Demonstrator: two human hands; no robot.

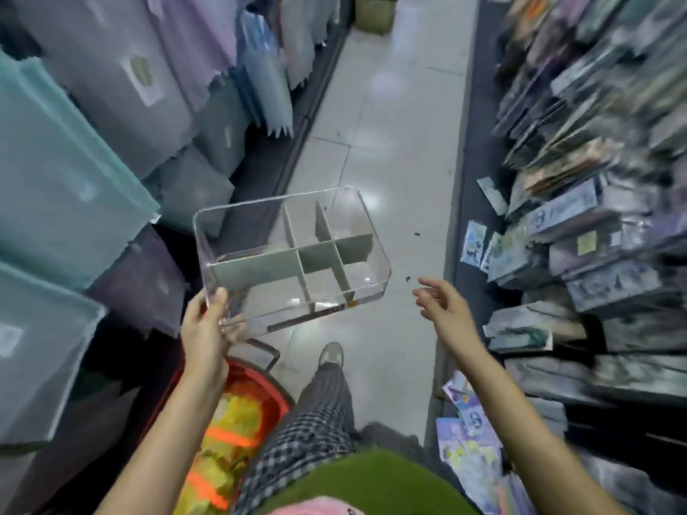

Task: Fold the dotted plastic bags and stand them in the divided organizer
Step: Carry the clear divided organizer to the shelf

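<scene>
The aisle's pale tiled floor [390, 124] ran between two walls of stock. On the person's left hung large frosted plastic bags [67, 187] in teal, grey and lilac; on the right, shelves [602, 232] were crammed with smaller printed packets, blurred in places. Below, near a checked trouser leg [319, 414] and one shoe [331, 354], sat a red basket [238, 418] holding yellow and orange things. The clear divided organizer [297, 254] was held up in the air over the floor, tilted, its grey partitions bare. The left hand [206, 328] gripped its near-left corner, thumb over the rim. The right hand [442, 306] reached towards the shelves, fingers loosely spread, holding nothing.
</scene>
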